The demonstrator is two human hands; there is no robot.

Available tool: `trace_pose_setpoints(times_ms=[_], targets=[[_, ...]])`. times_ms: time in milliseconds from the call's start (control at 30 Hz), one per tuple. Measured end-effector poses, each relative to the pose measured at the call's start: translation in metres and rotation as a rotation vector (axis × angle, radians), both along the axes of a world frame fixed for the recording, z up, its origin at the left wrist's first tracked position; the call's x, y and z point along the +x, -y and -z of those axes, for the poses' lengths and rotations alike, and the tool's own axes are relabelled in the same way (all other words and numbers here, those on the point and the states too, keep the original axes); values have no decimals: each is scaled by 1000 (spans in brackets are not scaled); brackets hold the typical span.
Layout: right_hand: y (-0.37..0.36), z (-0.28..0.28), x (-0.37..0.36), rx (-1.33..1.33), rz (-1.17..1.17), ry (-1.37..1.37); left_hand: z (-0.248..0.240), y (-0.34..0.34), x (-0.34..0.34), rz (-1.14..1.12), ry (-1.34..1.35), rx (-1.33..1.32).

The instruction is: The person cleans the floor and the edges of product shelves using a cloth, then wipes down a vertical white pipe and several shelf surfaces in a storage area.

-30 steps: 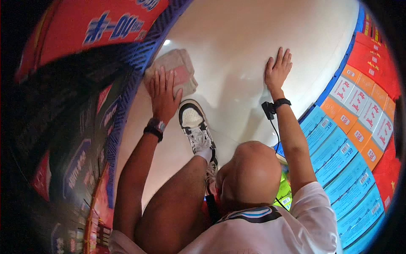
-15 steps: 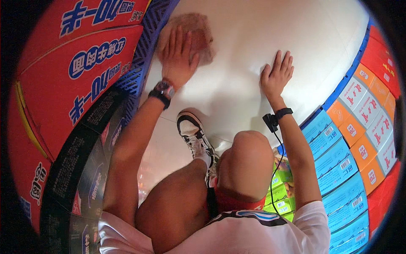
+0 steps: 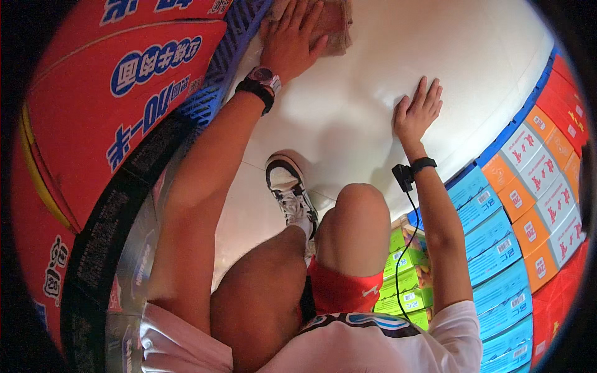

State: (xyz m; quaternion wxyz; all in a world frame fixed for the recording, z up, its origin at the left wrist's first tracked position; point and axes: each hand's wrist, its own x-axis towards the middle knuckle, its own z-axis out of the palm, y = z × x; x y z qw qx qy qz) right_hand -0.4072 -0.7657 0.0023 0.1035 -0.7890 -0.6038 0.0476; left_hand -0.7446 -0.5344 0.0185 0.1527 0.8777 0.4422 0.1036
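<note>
My left hand (image 3: 292,48) lies flat with spread fingers on a brownish folded cloth (image 3: 334,28), which rests on the pale, shiny floor (image 3: 367,74). The top edge of the view cuts off part of the cloth. A wristwatch (image 3: 263,77) and a black band are on that wrist. To the right, my right hand (image 3: 418,117) is pressed palm-down on the bare floor, its fingers stretched out and nothing in them. Its wrist wears a black strap with a small clip-like device (image 3: 403,178) and a thin cable running back toward me.
Large red cartons (image 3: 168,59) stand on a blue plastic pallet (image 3: 214,81) at the left, with dark packages (image 3: 99,248) nearer. Blue boxes (image 3: 494,248) and orange-and-white boxes (image 3: 528,199) line the right. Green boxes (image 3: 404,292) sit beside my knee. My shoe (image 3: 289,189) is planted mid-floor.
My left hand has slid forward and a little right, and the cloth under it has moved along. My right hand stays planted on the floor. The whole view has shifted slightly.
</note>
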Motion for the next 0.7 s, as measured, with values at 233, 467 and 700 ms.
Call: trace_pose_setpoints(times_ms=[233,467,700], targets=[[5,-1,-5,50,-18,-14,14,34,-27,-61,54,37],[21,10,0,64,-22,-10,-3,159,-105,-152,10,-60],[16,18,2,145,-46,-6,-26,306,-221,-144,-153,-220]])
